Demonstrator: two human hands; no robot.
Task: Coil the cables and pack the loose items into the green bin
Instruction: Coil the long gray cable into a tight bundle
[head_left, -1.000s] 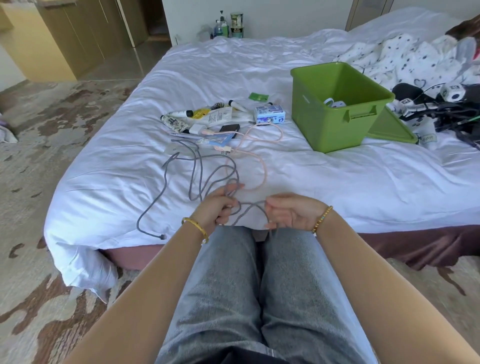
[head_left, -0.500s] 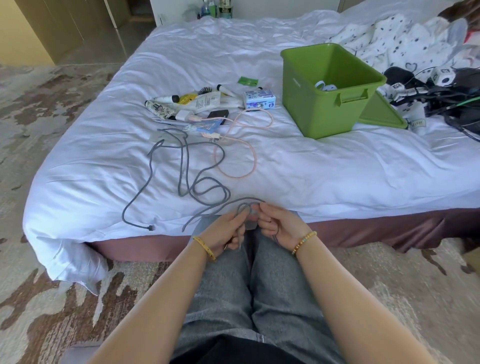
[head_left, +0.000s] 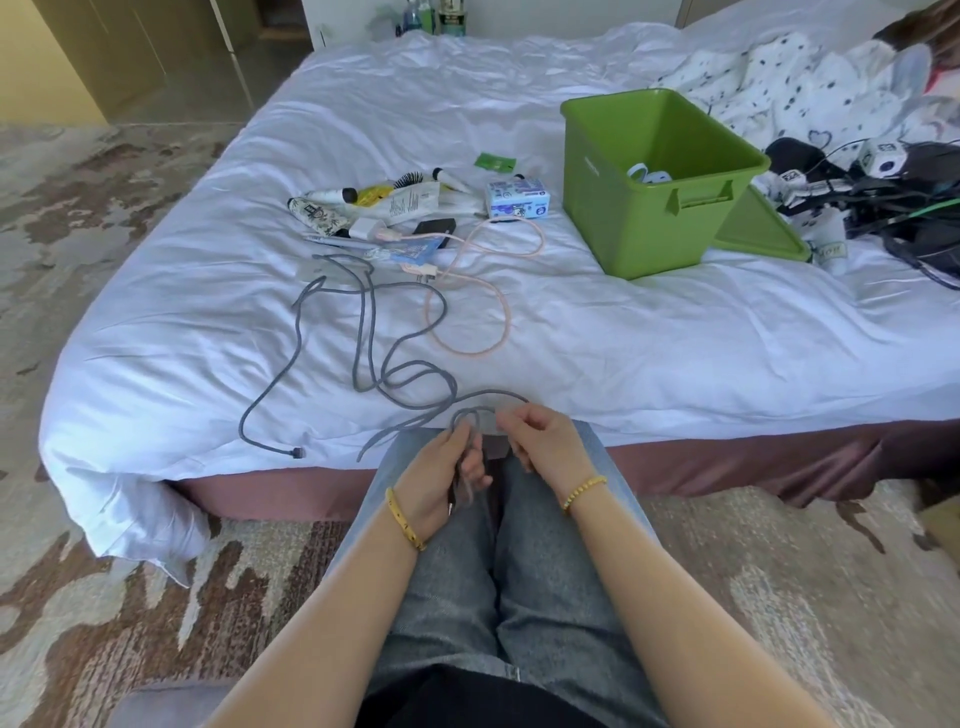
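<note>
Currently: grey cable (head_left: 363, 332) sprawled slack on bed (head_left: 675, 364), one plug end (head_left: 297, 453) free at left | left hand (head_left: 441, 478) gripped around gathered loops | right hand (head_left: 540, 441) pinching next loop | cable judged light, limp, tangle-prone; best held at loop crossing | green bin (head_left: 649, 218) well apart, right.

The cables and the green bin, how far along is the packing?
Early. The green bin holds only a couple of white items. Both the left hand and right hand grip the grey cable, just starting a loop. The pink cable and toiletries remain loose on the bed.
</note>
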